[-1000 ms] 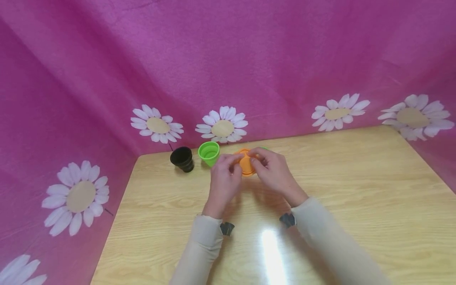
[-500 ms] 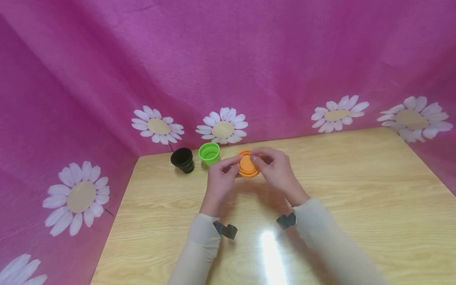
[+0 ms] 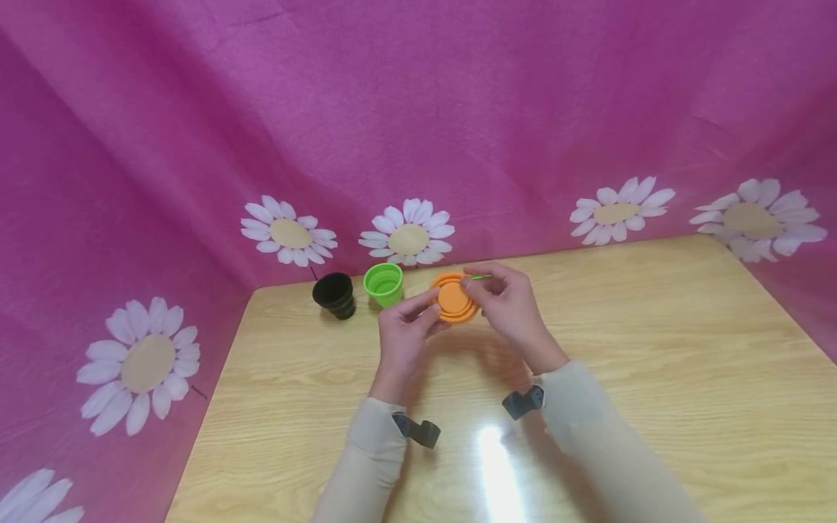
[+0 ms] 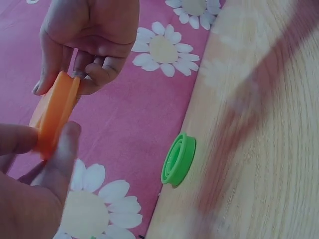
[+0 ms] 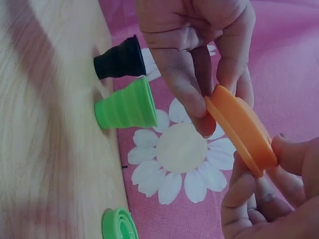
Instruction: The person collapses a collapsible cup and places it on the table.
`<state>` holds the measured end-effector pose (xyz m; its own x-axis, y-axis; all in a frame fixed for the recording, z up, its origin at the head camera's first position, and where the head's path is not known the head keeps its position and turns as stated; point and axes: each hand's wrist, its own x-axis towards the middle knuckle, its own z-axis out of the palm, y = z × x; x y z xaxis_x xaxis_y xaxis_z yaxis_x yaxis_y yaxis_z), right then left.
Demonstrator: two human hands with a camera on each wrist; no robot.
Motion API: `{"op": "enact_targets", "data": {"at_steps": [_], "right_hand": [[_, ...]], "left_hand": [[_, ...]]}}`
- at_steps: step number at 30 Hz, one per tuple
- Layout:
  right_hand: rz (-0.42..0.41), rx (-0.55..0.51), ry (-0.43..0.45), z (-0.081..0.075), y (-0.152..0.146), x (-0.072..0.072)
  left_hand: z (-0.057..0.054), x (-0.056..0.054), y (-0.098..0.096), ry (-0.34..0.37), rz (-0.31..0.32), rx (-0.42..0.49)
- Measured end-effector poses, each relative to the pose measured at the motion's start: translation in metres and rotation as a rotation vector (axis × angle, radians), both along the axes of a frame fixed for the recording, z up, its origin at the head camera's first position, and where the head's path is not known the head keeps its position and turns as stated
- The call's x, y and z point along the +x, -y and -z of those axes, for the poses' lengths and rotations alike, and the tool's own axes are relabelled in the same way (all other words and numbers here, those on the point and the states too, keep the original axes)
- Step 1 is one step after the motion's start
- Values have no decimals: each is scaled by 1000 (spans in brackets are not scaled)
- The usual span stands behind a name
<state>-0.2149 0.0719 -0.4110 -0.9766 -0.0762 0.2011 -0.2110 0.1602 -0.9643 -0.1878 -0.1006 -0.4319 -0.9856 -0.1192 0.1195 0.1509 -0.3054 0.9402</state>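
Left hand (image 3: 402, 341) and right hand (image 3: 515, 309), fingers curled, pinch orange round ridged silicone-looking disc (image 3: 454, 298); green tapered rubbery-looking cup (image 3: 383, 284), nine o'clock, head view.

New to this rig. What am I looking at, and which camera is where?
No robot here: it's a person working with bare hands. The wide picture comes from a head-worn camera looking forward and down; the two close ones come from cameras on the left and right wrists.

The left hand and right hand together pinch a flat, round, orange, rubbery-looking piece with stepped rings, held up off the light wood-grain table. On the table stand a stepped black cup and, beside it, a stepped bright-green cup, both upright and open-topped. A low, ringed green disc lies there too, mostly hidden by the right hand in the head view. Behind hangs a pink-purple cloth with white daisies.
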Motion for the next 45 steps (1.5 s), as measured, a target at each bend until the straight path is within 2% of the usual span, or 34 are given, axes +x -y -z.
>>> {"op": "enact_targets", "data": {"at_steps": [5, 14, 22, 33, 39, 45], "right_hand": [[12, 2, 32, 0, -1, -2], [8, 1, 80, -1, -2, -1], [-36, -13, 104, -6, -4, -2], [-45, -6, 63, -7, -6, -3], [-56, -49, 57, -9, -4, 0], [-41, -43, 35, -10, -2, 2]], "left_hand": [[-2, -2, 2, -15, -38, 41], [-9, -3, 3, 81, -26, 5], [-10, -3, 4, 64, -40, -58], [-15, -3, 8, 44, -144, -99], [-16, -2, 10, 23, -162, -118], [-18, -1, 12, 46, -179, -167]]}}
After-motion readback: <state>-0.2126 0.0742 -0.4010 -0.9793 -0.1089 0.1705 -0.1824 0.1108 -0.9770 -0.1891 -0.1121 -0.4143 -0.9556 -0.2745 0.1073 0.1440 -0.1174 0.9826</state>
